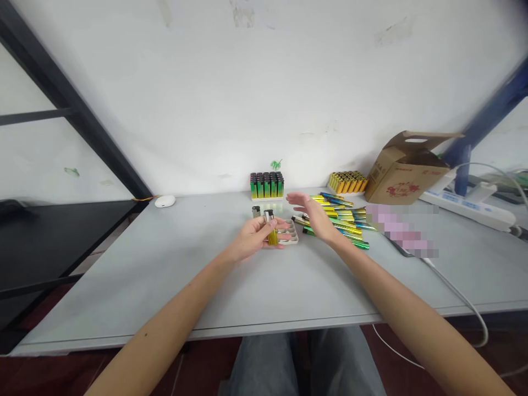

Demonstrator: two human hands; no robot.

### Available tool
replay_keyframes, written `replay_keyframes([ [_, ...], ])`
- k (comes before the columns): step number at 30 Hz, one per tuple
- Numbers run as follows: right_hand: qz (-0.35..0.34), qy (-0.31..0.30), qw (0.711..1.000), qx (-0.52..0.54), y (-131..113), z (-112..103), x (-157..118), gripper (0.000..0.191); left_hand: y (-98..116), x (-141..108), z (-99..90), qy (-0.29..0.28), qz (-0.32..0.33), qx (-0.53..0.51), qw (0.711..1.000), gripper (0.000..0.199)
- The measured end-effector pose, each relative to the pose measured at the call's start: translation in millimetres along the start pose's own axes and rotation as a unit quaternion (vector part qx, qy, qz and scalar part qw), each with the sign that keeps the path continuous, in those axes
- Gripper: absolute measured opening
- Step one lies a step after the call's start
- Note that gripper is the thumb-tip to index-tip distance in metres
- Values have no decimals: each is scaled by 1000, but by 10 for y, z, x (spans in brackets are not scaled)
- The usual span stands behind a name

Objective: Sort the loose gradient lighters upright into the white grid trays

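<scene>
Translucent yellow plastic lighter [272, 236] pinched in left hand's grip [256, 237], right hand's grip [311, 215] spread wide

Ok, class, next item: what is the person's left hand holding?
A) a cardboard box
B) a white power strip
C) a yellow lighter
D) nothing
C. The grip of the left hand closes on a yellow lighter, held upright, while the right hand is open near the loose lighters.

Yellow translucent lighter [272, 235], green-and-gold gradient loose lighters [340, 221], brown carton [406, 176] with red floral print
</scene>
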State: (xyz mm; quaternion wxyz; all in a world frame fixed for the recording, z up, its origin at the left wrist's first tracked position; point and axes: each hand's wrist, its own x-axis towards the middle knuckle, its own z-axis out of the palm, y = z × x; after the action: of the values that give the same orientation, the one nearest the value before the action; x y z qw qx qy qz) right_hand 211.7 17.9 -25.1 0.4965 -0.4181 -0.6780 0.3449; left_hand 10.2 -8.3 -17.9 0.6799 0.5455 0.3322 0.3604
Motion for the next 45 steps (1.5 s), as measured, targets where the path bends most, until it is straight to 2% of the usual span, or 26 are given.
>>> replay_keyframes([
  [3,63,-21,986,152,-76,-26,31,74,-11,10,6,8,4,-20,1000,31],
  [5,77,-24,980,179,-118,-56,36,79,-19,17,4,14,5,-22,1000,30],
  [11,60,-45,984,160,-113,-85,21,64,-77,43,-48,12,13,11,1000,28],
  [14,52,-39,985,160,-88,-29,0,48,-92,49,-65,5,12,24,1000,29],
  [17,4,-17,996,90,-88,53,-32,31,-89,40,-64,-9,9,42,999,33],
  [20,-29,-24,997,60,-114,127,-65,30,-92,30,-59,-16,16,61,998,37],
  [23,-34,-34,997,61,-143,172,-85,29,-100,30,-57,-17,30,80,996,40],
  [28,-10,-26,997,75,-147,195,-97,27,-99,27,-37,-17,26,120,992,36],
  [34,26,-36,992,117,-92,193,-64,33,-107,33,-35,-5,37,129,991,38],
  [36,28,3,988,155,-82,173,-31,34,-61,27,-70,17,49,129,990,42],
  [38,33,67,979,189,-76,141,2,34,37,4,-123,52,58,128,989,45],
  [41,49,142,966,213,-59,103,36,37,229,-50,-216,113,92,130,981,39],
  [43,52,159,964,209,-34,112,43,38,317,-73,-281,188,140,142,962,32],
  [45,47,152,970,183,-2,157,42,37,330,-68,-348,290,211,167,918,26],
])
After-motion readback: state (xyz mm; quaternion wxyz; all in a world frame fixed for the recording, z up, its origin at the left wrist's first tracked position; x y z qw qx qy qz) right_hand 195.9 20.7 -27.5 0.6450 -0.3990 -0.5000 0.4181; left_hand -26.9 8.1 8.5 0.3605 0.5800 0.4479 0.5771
